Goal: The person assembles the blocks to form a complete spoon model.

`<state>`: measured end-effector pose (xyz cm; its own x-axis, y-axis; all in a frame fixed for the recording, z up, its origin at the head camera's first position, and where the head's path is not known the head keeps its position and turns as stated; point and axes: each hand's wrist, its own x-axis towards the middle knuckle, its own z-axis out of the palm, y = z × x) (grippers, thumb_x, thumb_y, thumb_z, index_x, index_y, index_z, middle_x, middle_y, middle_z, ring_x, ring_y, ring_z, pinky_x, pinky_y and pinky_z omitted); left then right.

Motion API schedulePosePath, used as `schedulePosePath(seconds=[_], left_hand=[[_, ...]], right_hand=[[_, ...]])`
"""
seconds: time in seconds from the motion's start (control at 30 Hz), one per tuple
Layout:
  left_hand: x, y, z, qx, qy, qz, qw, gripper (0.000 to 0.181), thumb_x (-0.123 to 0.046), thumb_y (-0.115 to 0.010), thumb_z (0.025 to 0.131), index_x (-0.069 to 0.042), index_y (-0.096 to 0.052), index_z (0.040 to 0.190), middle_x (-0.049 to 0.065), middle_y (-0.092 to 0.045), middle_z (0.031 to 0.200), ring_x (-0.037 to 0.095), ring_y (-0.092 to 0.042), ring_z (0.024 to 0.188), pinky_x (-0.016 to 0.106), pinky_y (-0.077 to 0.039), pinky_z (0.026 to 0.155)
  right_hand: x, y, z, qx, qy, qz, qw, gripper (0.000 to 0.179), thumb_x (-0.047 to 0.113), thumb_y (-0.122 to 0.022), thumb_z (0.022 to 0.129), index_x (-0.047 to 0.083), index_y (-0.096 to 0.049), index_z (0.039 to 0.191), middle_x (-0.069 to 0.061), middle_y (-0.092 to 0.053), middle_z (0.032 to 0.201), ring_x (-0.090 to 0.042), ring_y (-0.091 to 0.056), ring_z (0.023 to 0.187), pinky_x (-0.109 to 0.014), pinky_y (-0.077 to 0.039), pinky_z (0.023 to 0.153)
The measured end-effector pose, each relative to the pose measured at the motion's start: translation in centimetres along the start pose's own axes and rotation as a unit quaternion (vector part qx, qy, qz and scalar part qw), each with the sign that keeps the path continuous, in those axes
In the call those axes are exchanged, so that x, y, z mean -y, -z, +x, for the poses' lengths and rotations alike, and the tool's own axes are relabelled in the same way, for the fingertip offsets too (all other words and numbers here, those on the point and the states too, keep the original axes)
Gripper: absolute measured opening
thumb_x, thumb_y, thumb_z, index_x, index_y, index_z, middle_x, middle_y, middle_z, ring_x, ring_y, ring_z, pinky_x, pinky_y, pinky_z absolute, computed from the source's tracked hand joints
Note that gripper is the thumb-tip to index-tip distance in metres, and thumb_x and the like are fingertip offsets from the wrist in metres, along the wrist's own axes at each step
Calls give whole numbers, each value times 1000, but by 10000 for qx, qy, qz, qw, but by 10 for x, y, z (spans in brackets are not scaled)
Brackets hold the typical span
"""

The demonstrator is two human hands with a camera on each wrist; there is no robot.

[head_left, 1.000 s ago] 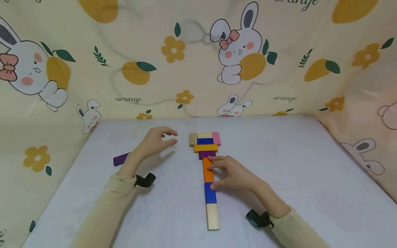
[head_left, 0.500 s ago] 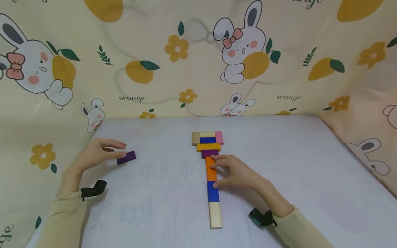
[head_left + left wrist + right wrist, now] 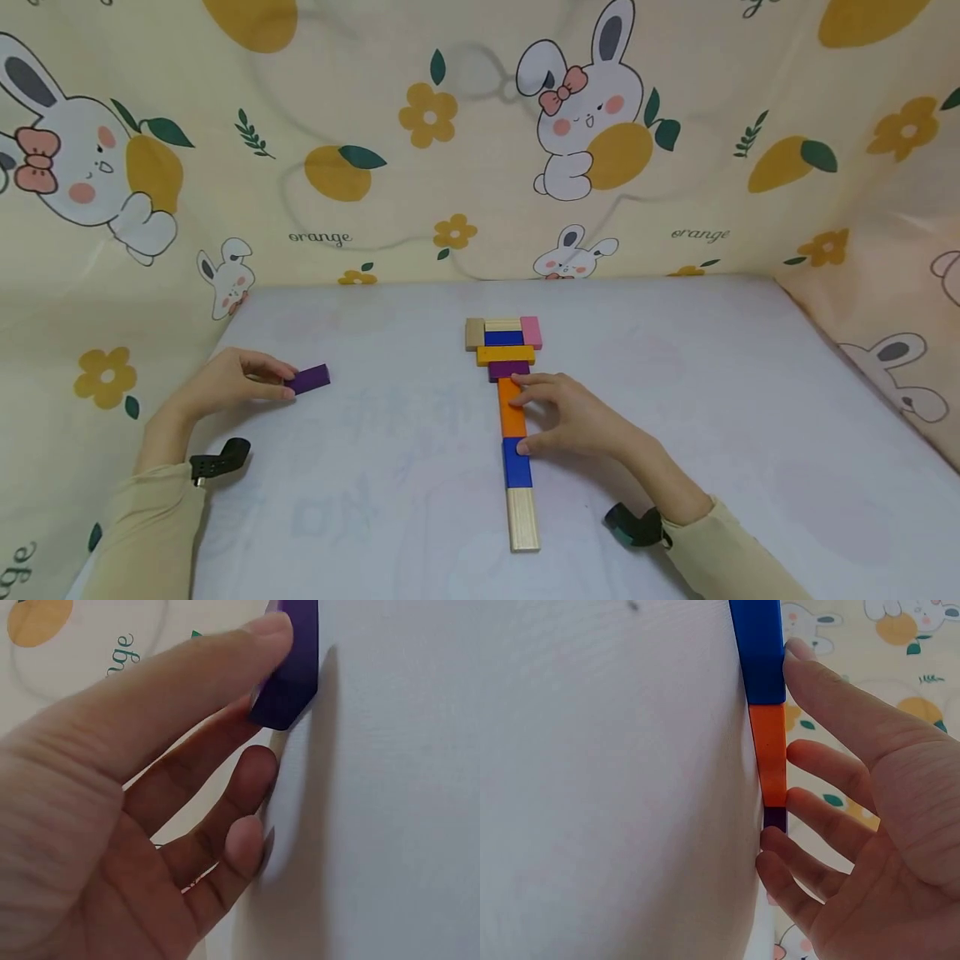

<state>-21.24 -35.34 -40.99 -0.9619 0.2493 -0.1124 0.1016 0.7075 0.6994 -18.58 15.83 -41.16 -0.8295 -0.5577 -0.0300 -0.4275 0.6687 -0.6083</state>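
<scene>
At the left of the table, my left hand point(image 3: 228, 385) pinches the near end of a purple wooden block point(image 3: 311, 379) between thumb and fingers. In the left wrist view the thumb lies on this purple block point(image 3: 296, 671), low over the white surface, while the other fingers curve below. My right hand point(image 3: 581, 417) rests at a line of blocks with relaxed fingers. Its thumb touches the blue block point(image 3: 517, 471) and its fingertips touch the orange block point(image 3: 512, 417). Those two blocks point(image 3: 769, 750) meet end to end in the right wrist view.
A plain wood block point(image 3: 523, 521) ends the line nearest me. Beyond the orange one lie a purple block point(image 3: 508, 372), a yellow block point(image 3: 506, 356), a small blue block point(image 3: 503, 338), a tan block point(image 3: 475, 334) and a pink block point(image 3: 531, 332). A printed cloth backs the table.
My left hand has moved left from beside the line of blocks to the loose purple block and now grips its end. The right hand has stayed on the line.
</scene>
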Motion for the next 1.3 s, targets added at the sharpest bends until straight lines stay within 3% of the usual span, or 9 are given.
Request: schedulePosePath(seconds=[0.3,0.63,1.07,1.3], left_hand=[[1,-1,0,0,-13,-106,9999,34,-31,-85,78,-10,-75,103,5,-70,104,25,-59,96,29,-49,80],[1,-2,1,-66,-38,-27,10000,34,-31,-85,78,-11,-75,103,6,-69,108,25,-60,99,37,-48,87],[2,-3,0,-347,271,106,9990,39,-39,-85,76,-13,-77,105,5,-71,104,25,-62,97,33,-51,81],[-3,-6,4,-394,188,-61,9990,47,-42,-84,77,-11,-75,111,5,-71,105,24,-62,100,29,-51,80]], right_hand=[[4,1,0,23,-10,-32,10000,53,40,-86,74,20,-71,121,1,-45,148,-31,-32,138,-58,-28,109],[4,1,0,10,-18,-63,10000,53,40,-86,74,20,-71,121,2,-45,148,-30,-32,138,-57,-28,109],[6,1,-1,33,-78,-87,9999,54,41,-86,74,21,-70,122,3,-45,149,-30,-31,139,-58,-28,109],[5,1,-1,10,-46,-85,10000,53,41,-86,75,21,-70,122,3,-45,148,-30,-32,139,-57,-28,109]])
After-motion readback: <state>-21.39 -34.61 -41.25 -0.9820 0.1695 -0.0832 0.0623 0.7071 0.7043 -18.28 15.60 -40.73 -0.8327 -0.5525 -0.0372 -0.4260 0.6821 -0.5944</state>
